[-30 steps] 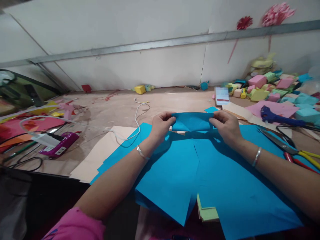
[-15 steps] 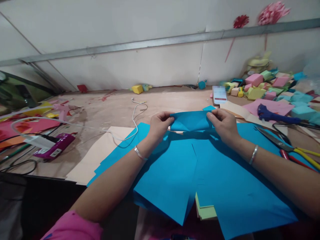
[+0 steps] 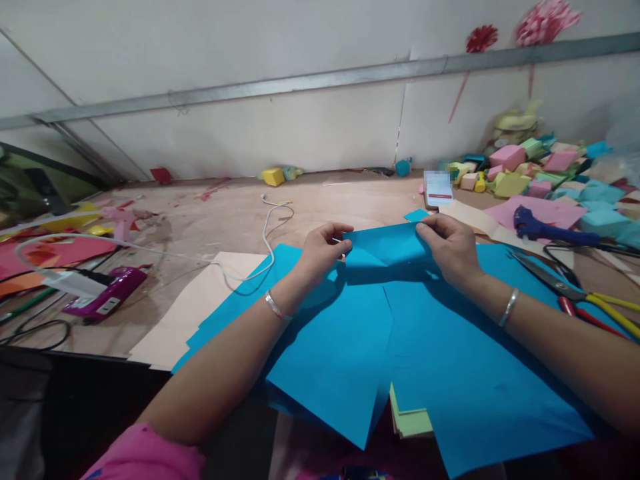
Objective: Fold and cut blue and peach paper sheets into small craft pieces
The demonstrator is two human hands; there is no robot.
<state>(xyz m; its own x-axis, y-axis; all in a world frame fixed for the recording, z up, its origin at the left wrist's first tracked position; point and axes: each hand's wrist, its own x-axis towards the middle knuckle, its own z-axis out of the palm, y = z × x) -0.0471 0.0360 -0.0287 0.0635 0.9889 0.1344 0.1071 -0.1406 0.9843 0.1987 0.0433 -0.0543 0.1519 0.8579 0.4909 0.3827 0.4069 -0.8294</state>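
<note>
A piece of blue paper (image 3: pixel 387 248) is held up between my two hands, above larger sheets of the same blue paper (image 3: pixel 345 333). My left hand (image 3: pixel 325 250) is at its left edge, with thumb and index finger loosely around the corner. My right hand (image 3: pixel 450 245) pinches the upper right corner between thumb and fingers. The paper bends across its middle and its lower part is in shadow. Pale green sheets (image 3: pixel 414 421) show below the blue ones at the near edge.
Scissors (image 3: pixel 555 280) and a blue glue gun (image 3: pixel 555 227) lie at the right. Behind them are a phone (image 3: pixel 439 189) and a pile of paper boxes (image 3: pixel 540 167). At the left are a purple power strip (image 3: pixel 107 293), a white cable (image 3: pixel 273 233) and peach paper (image 3: pixel 195 307).
The held paper has tilted and shows more of its face, its left edge now lower. My left thumb and index finger have parted a little. My right hand keeps its pinch.
</note>
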